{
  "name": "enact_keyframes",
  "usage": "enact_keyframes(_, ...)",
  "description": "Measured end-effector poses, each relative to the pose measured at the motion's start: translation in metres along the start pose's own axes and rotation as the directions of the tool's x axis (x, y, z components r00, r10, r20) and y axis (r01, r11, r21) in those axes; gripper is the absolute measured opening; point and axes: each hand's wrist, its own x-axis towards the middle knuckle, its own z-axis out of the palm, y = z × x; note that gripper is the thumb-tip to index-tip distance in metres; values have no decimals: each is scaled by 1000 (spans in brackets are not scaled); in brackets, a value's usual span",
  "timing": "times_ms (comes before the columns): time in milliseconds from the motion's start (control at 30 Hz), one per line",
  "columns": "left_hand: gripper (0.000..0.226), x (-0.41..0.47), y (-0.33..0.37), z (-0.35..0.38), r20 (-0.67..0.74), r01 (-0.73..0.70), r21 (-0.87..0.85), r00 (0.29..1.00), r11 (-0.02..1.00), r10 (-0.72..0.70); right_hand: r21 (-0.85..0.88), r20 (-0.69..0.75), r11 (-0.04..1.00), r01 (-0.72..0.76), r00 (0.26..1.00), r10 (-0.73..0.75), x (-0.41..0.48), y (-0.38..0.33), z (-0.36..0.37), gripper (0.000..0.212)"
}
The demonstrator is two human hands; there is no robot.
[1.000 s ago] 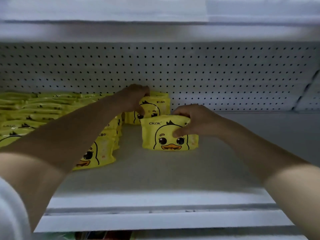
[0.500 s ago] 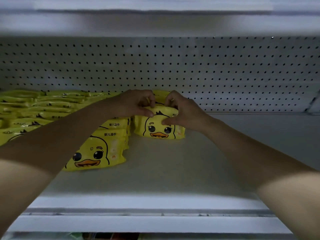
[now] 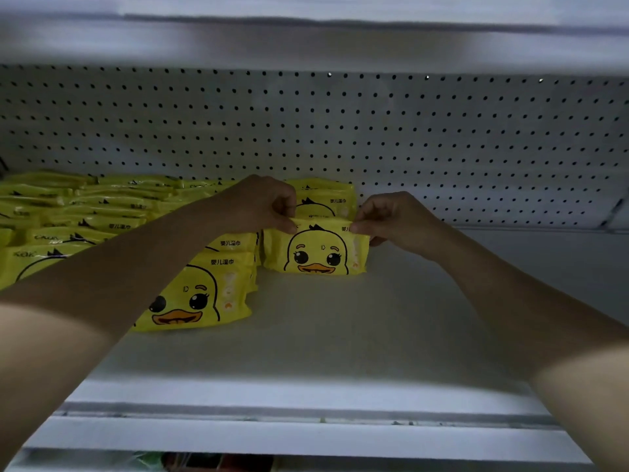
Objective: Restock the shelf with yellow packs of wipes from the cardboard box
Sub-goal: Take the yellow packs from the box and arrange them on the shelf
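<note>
Fingers (image 3: 286, 208) of left hand (image 3: 265, 204) and right hand (image 3: 398, 218) pinch top corners of yellow duck-print plastic wipes pack (image 3: 316, 255), upright on white metal shelf (image 3: 340, 335), just in front of rear pack (image 3: 326, 199). Risk: soft pack flops forward on release, nothing braces front.

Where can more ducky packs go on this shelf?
Free: the bare white metal shelf floor right of the yellow duck-print wipes pack the left hand and right hand pinch, back to the white perforated back panel, and forward to the shelf's front lip. Crowded: the left side, filled by rows of yellow wipes packs.
</note>
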Motion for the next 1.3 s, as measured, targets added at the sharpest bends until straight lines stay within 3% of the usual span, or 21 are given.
enact_keyframes(267,22,8,-4,0,-177,48,200,984,979,-12,-164,-201,984,71,974,-104,24,-2,17,13)
enact_keyframes(500,23,8,6,8,-212,153,259,972,953,-99,-329,-117,941,86,984,-131,16,-2,26,62)
enact_keyframes(667,45,-1,23,7,-221,200,249,964,948,-145,-410,-144,909,75,979,-146,7,-12,19,76)
enact_keyframes(867,66,-30,60,5,-255,234,100,946,967,-202,-464,-95,885,41,991,-96,-18,-28,1,78)
enact_keyframes(1000,69,-64,87,7,-287,286,44,921,957,-262,-482,-12,871,94,994,-113,-49,-43,-6,79)
enact_keyframes(1300,69,-167,157,22,-338,538,168,819,826,-464,-662,209,715,224,972,-111,-141,-91,-1,78)
